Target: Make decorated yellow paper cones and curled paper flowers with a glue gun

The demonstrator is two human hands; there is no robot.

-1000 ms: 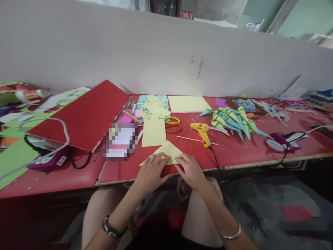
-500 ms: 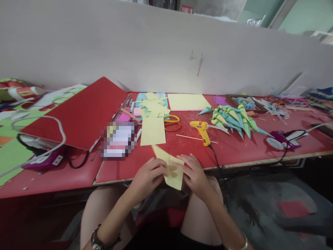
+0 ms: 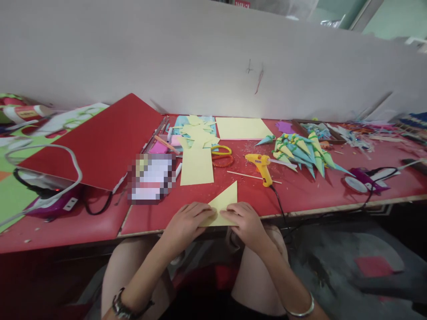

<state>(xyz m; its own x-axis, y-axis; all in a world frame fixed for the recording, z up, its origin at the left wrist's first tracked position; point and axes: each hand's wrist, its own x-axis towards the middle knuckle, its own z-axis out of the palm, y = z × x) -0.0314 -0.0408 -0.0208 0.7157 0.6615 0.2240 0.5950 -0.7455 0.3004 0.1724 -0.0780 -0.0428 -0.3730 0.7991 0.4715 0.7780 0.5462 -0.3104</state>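
A pale yellow paper (image 3: 227,198), folded into a triangle, lies at the front edge of the red table with its tip pointing away. My left hand (image 3: 189,224) has its fingers closed on the paper's left part. On the right part, my right hand (image 3: 246,222) grips the same paper near the bottom fold; the thumbs are mostly hidden. Beyond it lie a larger yellow sheet (image 3: 197,166), scissors (image 3: 222,161) with yellow and red handles, and a yellow glue gun (image 3: 262,168).
Green and blue paper cones (image 3: 302,153) are heaped at the right. A thin stick (image 3: 240,174) lies near the glue gun. Left are a blurred-out phone (image 3: 151,179), a red board (image 3: 100,142) and a purple power strip (image 3: 58,202). A pale wall (image 3: 187,58) stands behind.
The yellow paper was held up, partly bent, at the table edge; now it is a flat triangle on the table. Both hands have come down onto it.
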